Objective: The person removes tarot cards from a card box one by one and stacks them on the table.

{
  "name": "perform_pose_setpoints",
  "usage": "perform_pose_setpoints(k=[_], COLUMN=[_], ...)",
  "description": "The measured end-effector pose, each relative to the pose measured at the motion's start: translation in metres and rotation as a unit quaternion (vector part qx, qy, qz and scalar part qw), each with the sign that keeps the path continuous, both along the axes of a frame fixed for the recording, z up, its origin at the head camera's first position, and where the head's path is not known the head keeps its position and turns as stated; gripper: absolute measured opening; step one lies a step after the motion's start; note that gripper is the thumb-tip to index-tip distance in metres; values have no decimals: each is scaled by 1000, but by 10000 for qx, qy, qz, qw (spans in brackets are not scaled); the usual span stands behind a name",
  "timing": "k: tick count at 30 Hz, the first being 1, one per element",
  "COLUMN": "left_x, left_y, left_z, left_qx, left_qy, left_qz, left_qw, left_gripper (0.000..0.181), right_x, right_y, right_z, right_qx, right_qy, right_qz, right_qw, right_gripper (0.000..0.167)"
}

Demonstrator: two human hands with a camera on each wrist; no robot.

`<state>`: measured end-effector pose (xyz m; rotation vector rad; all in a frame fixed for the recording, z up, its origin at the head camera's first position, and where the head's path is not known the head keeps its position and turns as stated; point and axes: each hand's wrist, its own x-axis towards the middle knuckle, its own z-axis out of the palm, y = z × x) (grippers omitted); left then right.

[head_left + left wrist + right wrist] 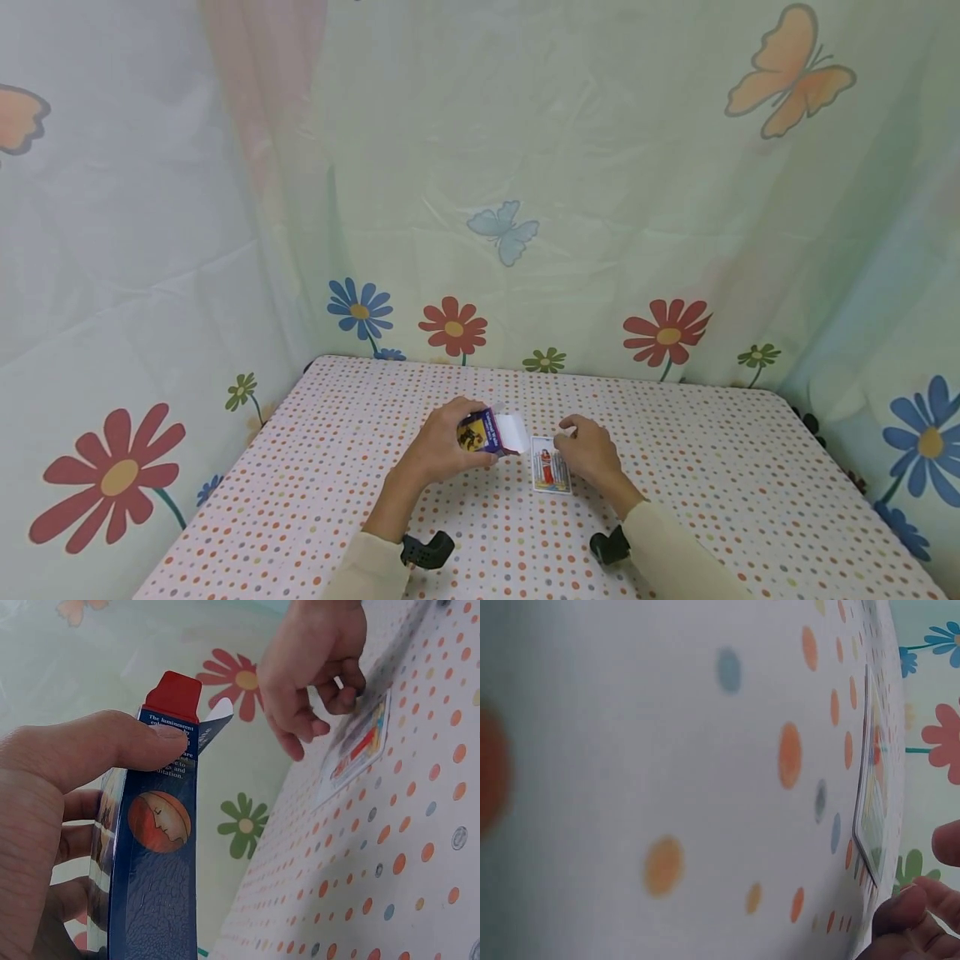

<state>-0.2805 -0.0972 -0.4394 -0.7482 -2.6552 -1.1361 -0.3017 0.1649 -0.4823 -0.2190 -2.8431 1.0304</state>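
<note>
Gripping the small box [474, 435] in my left hand [441, 446], I had my thumb [120, 746] pressed on its narrow blue side, beside a round picture of a face, and my fingers round the other side. At its end facing the card, a white flap [513, 433] stood open, and a red tab [174, 694] stuck out. Whether the box touched the table, I could not tell. My right hand [591, 450] held nothing that showed; its fingers were loosely bent, close by the card's far right corner. The card [547, 475] lay face up on the dotted tablecloth [675, 517], between my hands and just right of the box, showing a figure in red. From low down its edge looked layered, though I could not tell how many cards there were. Beyond the table hung a pale curtain [585, 158] printed with flowers and butterflies.
</note>
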Motion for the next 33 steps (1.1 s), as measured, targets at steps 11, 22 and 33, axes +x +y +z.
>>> perform_pose_setpoints(k=[11,22,33], left_x=[-1,-2,-2], left_y=[0,0,-1], left_z=[-2,-2,-2], left_qx=[-45,-74,-56], left_qy=[-2,22,81], left_qz=[-12,9,-65], left_qw=[10000,10000,9999], left_gripper=[71,71,70], right_x=[7,24,33], right_y=[-10,-35,-53], right_z=[1,15,17], right_qx=[-1347,-2318,-2446], right_qy=[1503,2374,2848], right_qz=[-103,415,842], right_qw=[9794,9424,9230], right_gripper=[18,5,3])
